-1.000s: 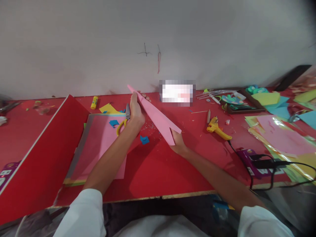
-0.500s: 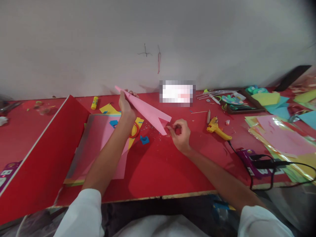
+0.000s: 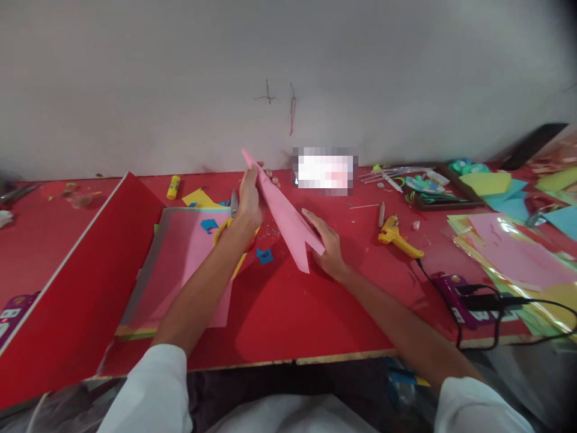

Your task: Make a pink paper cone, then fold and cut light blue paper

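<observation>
A pink folded paper (image 3: pixel 288 219), long and narrow with a V-shaped notch at its near end, slants above the table. My left hand (image 3: pixel 250 195) is closed around its upper part, the narrow tip pointing up past the fingers. Along the lower right edge lies my right hand (image 3: pixel 330 249), fingers stretched out; the paper's near corner overlaps it, and part of the palm is hidden. Below my left wrist, scissors (image 3: pixel 234 203) with yellow handles rest near a stack of pink sheets (image 3: pixel 193 252). Small blue paper scraps (image 3: pixel 264 255) lie close by.
A red upright board (image 3: pixel 85 288) stands on the left. A glue stick (image 3: pixel 173 187) is at the back. To the right are a yellow glue gun (image 3: pixel 399 237), a purple power strip (image 3: pixel 460 297) with black cables, a brown tray (image 3: pixel 464 195) and coloured sheets (image 3: pixel 518 249).
My left hand has carried the pink paper to the right, and its near end now points lower. My right hand has gone from a curled pinch to stretched fingers against the paper's edge.
</observation>
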Action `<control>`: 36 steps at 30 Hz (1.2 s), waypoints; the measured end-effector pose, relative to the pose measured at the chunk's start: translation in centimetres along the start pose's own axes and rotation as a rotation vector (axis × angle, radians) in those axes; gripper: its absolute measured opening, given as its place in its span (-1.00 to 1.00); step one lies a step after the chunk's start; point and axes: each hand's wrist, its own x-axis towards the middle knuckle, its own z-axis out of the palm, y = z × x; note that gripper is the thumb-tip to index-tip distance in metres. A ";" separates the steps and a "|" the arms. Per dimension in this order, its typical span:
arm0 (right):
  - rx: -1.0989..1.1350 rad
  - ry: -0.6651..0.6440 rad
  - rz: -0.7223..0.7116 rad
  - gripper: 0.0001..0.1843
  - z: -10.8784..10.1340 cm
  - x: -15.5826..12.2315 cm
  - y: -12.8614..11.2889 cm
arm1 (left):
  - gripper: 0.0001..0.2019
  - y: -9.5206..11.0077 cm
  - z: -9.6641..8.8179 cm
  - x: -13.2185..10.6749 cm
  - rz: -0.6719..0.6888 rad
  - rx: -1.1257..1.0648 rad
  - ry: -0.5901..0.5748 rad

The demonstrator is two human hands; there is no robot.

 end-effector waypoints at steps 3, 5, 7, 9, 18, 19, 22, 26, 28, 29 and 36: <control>-0.051 -0.040 -0.107 -0.41 0.0 0.0 0.2 | -0.74 0.3 0.4 -0.4 -0.012 0.036 -0.012; -0.079 -0.046 -0.153 -0.41 0.1 -0.1 0.6 | -0.74 0.4 0.6 -0.5 -0.011 0.040 -0.032; -0.107 -0.046 -0.177 -0.41 0.2 -0.2 1.1 | -0.76 0.5 0.6 -0.6 -0.003 0.034 -0.058; -0.126 -0.046 -0.185 -0.40 0.3 -0.3 1.3 | -0.77 0.5 0.6 -0.7 -0.005 0.041 -0.063; -0.086 0.024 -0.211 -0.42 0.4 0.0 1.1 | -0.79 0.5 0.8 -0.7 -0.012 0.008 -0.033; -0.083 0.033 -0.220 -0.42 0.4 0.0 1.2 | -0.80 0.6 0.7 -0.7 -0.013 0.001 -0.028; -0.065 0.022 -0.264 -0.37 0.2 0.3 1.0 | -0.83 1.0 0.3 -0.2 -0.014 -0.040 -0.008; 0.035 -0.024 -0.234 -0.28 -0.3 0.6 0.5 | -0.82 2.2 -0.3 0.8 -0.002 -0.141 0.071; 0.133 0.007 -0.154 -0.31 -0.4 0.7 0.4 | -0.80 2.8 -0.4 1.0 0.004 -0.187 0.107; 0.193 0.038 -0.101 -0.36 -0.3 0.8 0.4 | -0.80 2.9 -0.4 1.0 0.005 -0.202 0.111; 0.582 0.144 0.286 -0.68 0.5 1.7 1.4 | -0.84 1.2 0.1 -0.2 -0.080 -0.091 -0.007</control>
